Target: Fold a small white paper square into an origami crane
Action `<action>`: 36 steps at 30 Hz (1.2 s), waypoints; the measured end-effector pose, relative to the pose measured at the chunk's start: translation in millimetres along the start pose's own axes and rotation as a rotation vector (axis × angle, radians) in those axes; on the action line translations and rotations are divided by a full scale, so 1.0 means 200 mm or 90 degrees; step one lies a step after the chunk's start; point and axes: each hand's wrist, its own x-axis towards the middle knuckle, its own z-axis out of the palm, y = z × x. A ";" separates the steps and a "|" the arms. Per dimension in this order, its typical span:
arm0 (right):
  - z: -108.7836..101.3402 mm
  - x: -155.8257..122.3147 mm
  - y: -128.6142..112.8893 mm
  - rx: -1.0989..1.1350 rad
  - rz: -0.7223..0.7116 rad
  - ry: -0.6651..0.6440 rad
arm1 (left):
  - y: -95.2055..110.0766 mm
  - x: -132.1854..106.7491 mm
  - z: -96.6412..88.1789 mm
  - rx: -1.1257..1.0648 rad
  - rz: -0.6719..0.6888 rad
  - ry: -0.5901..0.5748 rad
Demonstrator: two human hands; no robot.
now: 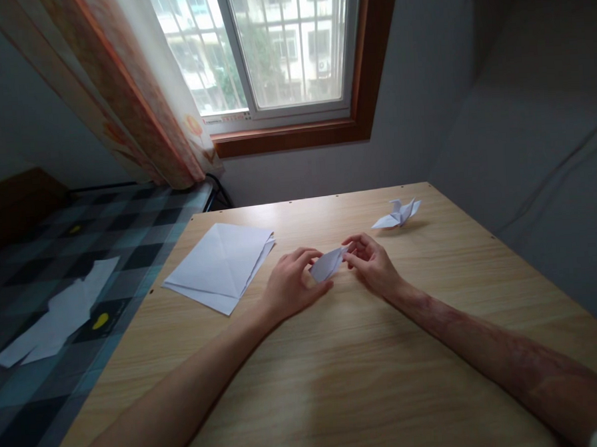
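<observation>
A small folded piece of white paper (327, 264) is held just above the wooden table (366, 367), near its middle. My left hand (289, 287) pinches the paper's left end, thumb underneath and fingers curled over the top. My right hand (373, 263) pinches the pointed right tip with its fingertips. Both forearms rest on or close to the table top.
A stack of creased white sheets (220, 264) lies on the table to the left of my hands. A finished folded paper figure (398, 213) sits at the far right. A bed with a checked cover (42, 297) and loose white paper (58, 316) stands left of the table. A window and curtain are behind.
</observation>
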 end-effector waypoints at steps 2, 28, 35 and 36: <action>0.00 0.00 0.00 -0.004 0.002 0.009 | 0.00 0.00 0.01 0.025 -0.001 0.000; 0.02 -0.07 -0.10 -0.235 -0.136 0.008 | -0.05 -0.03 0.06 -0.294 -0.152 -0.014; 0.03 -0.06 -0.10 -0.241 -0.194 -0.005 | -0.03 -0.02 0.04 -0.293 -0.102 -0.031; 0.03 -0.07 -0.10 -0.241 -0.202 -0.012 | -0.02 -0.02 0.03 -0.289 -0.089 -0.033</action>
